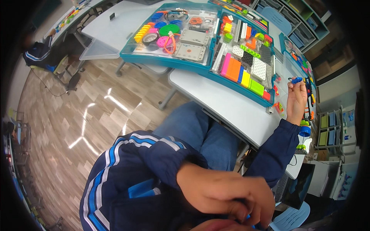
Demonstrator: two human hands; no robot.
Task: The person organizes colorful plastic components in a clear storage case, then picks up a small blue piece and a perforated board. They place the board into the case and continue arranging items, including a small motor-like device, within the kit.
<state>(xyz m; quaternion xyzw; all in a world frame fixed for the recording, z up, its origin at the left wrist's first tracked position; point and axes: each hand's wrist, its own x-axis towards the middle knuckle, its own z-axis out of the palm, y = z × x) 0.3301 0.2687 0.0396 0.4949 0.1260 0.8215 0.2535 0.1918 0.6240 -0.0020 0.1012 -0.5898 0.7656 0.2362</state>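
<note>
My right hand (296, 101) is out at the right over the table edge, its fingertips pinched on a small blue plastic building piece (296, 80). Beside that hand stands a partly hidden assembly of black, orange and green parts with a blue round part (305, 131). My left hand (227, 192) is raised close to the camera at the bottom, fingers curled inward. Whatever it may hold is hidden by the fingers. A teal-edged parts case (165, 61) lies open nearby, with sorted plates, beams, gears and wheels in its two halves.
White tables (227, 106) carry the case, which overhangs one edge. Small red and orange pieces (278, 107) lie near my right wrist. A laptop (298, 184) and a light-blue chair (291, 217) are at lower right. Another person (40, 54) sits far left; shelves (304, 23) stand behind.
</note>
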